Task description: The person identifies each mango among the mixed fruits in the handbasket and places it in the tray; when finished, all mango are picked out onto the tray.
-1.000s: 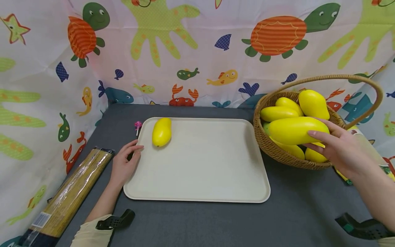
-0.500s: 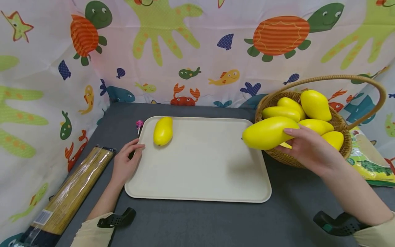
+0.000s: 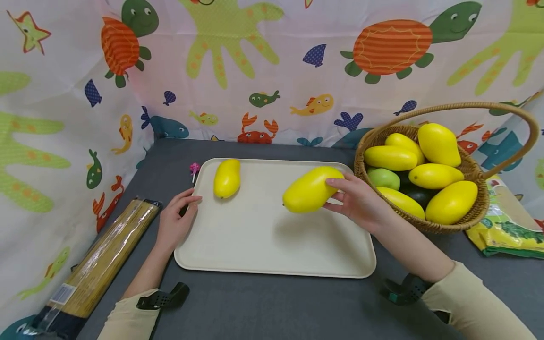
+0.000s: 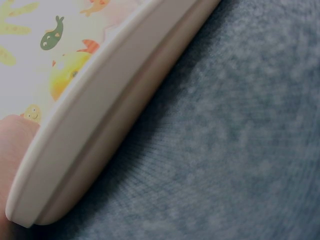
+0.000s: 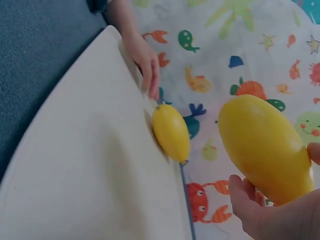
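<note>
Mango [image 3: 307,191], yellow and smooth, hangs in the air above the right-hand half of a cream tray [image 3: 238,245], its shadow falling on the surface below, as we watch a person's right hand [image 3: 360,203] hold it by one end between thumb and fingers. The fruit's dark-tipped end points left. Well apart from it, we see the left hand [image 3: 176,222] with relaxed fingers laid on the tray's left rim; whether its thumb also presses the edge, we cannot tell. A second mango [image 3: 227,178] lies on the tray near the far left corner.

Just beside the tray's right edge, we find a wicker basket [image 3: 483,200] with an arched handle, filled with more yellow fruits [image 3: 437,144], a green one [image 3: 384,179] and a dark one [image 3: 416,192] partly hidden among them. A yellow-and-green bag [image 3: 510,224] sits to its right. On the left, a clear-wrapped bundle of thin sticks [image 3: 106,255] lies aslant on the grey table [image 3: 289,302], while a small pink item on a white stem [image 3: 194,168] lies near the tray's far left corner. Behind it all, we see a cloth [image 3: 284,47] printed with turtles, crabs and fish.
</note>
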`<state>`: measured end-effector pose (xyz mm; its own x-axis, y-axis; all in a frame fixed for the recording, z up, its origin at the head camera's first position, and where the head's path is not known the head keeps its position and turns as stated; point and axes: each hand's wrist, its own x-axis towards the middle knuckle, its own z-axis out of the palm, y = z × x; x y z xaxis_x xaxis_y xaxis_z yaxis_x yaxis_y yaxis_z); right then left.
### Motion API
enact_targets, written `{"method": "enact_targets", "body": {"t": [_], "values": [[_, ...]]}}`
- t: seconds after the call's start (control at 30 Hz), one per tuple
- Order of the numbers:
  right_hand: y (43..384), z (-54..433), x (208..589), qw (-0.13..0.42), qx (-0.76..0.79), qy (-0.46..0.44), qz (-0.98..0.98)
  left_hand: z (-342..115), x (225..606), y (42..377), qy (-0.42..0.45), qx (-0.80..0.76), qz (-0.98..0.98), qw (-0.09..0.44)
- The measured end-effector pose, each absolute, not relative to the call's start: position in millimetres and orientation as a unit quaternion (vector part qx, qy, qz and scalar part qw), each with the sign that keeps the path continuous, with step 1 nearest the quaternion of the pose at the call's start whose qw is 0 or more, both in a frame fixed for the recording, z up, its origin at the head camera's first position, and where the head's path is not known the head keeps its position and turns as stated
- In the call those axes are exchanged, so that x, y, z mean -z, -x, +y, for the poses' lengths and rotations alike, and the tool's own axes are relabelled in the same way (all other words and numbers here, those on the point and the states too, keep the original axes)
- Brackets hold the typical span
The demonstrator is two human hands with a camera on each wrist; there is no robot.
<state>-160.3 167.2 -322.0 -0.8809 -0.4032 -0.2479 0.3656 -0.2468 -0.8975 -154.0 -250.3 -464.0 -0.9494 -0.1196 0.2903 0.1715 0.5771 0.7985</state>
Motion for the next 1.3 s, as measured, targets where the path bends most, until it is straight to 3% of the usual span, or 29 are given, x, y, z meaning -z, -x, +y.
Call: {"method": "enact_targets", "body": {"t": [0.4, 1.3], "values": [[195, 115, 360, 0.21, 0.762, -0.065, 0.609, -250, 463, 154, 0.012, 0.452, -0.877, 0.16], [269, 55, 399, 0.167, 0.629, -0.104, 0.752, -250, 465, 154, 0.009, 0.456, -0.875, 0.165]]}}
